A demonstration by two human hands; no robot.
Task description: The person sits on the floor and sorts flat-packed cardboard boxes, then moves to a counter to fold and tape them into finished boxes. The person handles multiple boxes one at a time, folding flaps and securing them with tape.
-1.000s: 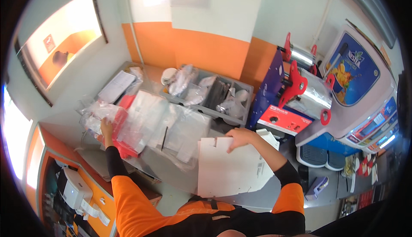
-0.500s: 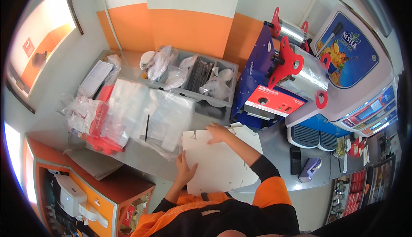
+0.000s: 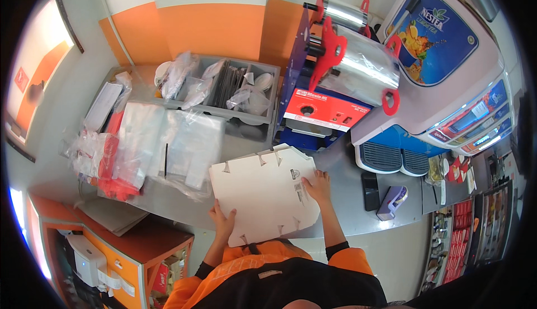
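Note:
A white flat cardboard box blank (image 3: pixel 263 194) with cut notches along its edges lies at the counter's front, its near edge close to my body. My left hand (image 3: pixel 222 220) grips its left edge near the lower corner, thumb on the top face. On the opposite side, my right hand (image 3: pixel 318 188) holds the right edge, thumb lying over the board and the other fingers along the rim. Small dark printing shows on the board near my right thumb. What lies beneath the blank is hidden.
Clear plastic bags (image 3: pixel 190 146) and a black stick (image 3: pixel 166 159) lie to the left. Behind stands a grey divided bin (image 3: pixel 235 116). A blue and red film sealing machine (image 3: pixel 319 107), drink dispenser (image 3: pixel 386 152), black phone (image 3: pixel 370 191) and purple tape dispenser (image 3: pixel 392 202) are rightward.
My right hand has moved from the blank's far edge to its right edge, uncovering the printing. My left hand stays at the left edge. The whole view has shifted.

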